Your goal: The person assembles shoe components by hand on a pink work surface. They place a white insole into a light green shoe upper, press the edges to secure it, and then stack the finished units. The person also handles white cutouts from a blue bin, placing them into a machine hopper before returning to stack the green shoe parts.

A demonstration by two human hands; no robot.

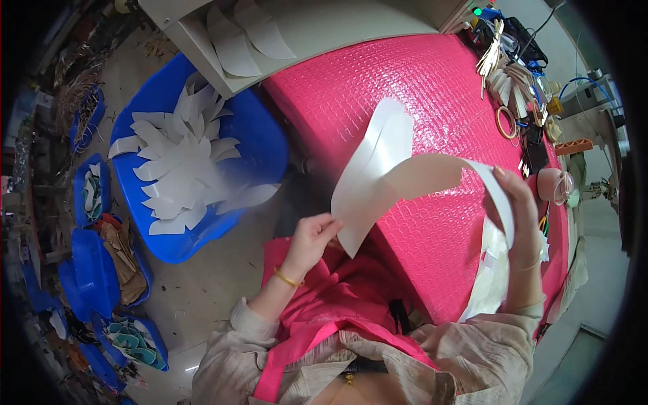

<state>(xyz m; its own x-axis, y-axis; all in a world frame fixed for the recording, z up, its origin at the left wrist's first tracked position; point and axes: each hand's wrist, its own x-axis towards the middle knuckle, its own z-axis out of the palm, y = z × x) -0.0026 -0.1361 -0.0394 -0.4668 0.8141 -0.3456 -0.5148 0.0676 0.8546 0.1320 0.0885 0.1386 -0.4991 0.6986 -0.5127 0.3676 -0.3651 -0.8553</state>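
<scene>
A curved white sheet [422, 175], like thin card or plastic, bows in an arch over the near part of the pink-covered table [432, 88]. My left hand [312, 243] pinches its lower left corner between thumb and fingers, just beyond the table's left edge. At the sheet's other end, my right hand [518, 212] grips the edge, fingers partly hidden behind it. Another white piece [388, 131] rises behind the arch; whether it is joined to the held sheet I cannot tell. Glossy white strips [487, 280] lie beside my right forearm.
Left of the table, a large blue tub [175, 250] holds many curved white pieces [182, 158]. Two more pieces [233, 44] rest on a pale shelf [324, 37] at the back. Tape rolls [506, 123], tools and cords crowd the table's right side. Small blue bins [94, 270] line the far left.
</scene>
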